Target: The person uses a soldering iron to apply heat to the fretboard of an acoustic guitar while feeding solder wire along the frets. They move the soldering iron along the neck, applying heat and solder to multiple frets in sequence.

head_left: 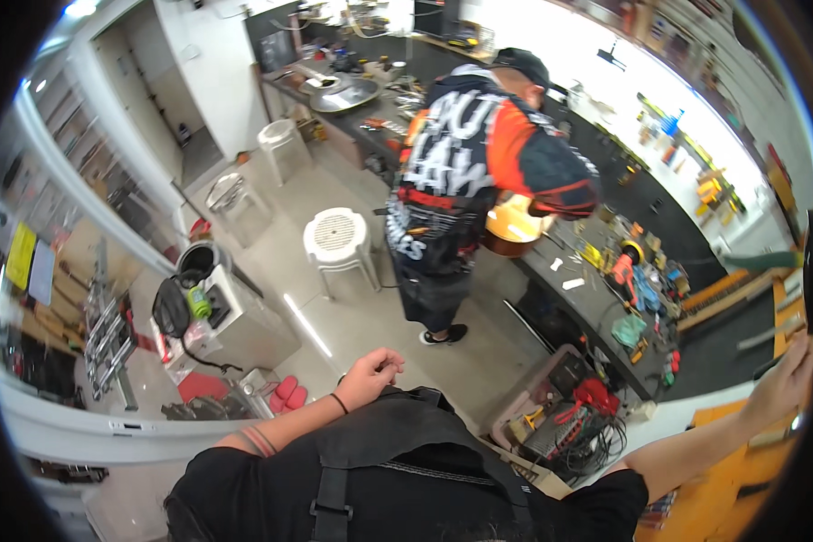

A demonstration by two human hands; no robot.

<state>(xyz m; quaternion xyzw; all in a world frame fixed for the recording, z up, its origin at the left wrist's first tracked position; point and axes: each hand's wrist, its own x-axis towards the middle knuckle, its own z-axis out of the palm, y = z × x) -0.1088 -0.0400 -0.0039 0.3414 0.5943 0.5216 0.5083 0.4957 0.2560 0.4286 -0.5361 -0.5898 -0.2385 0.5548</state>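
Note:
My left hand (pixel 369 378), with a dark band at its wrist, is raised in front of my black apron (pixel 388 483). Its fingers curl in and nothing shows in them. My right arm stretches out to the far right, where my right hand (pixel 783 379) reaches to a rack of tools at the dark rim of the picture. A long tool with a pale blade (pixel 768 336) lies close beside its fingertips. The fingers are partly lost at the rim, so whether they grip anything is unclear.
A co-worker (pixel 461 172) bends over the workbench (pixel 569 289) by a glossy amber guitar body (pixel 515 226). Loose hand tools and an orange power tool (pixel 623 271) crowd the bench. White stools (pixel 337 233) stand at left; a crate (pixel 551 388) of cables sits below the bench.

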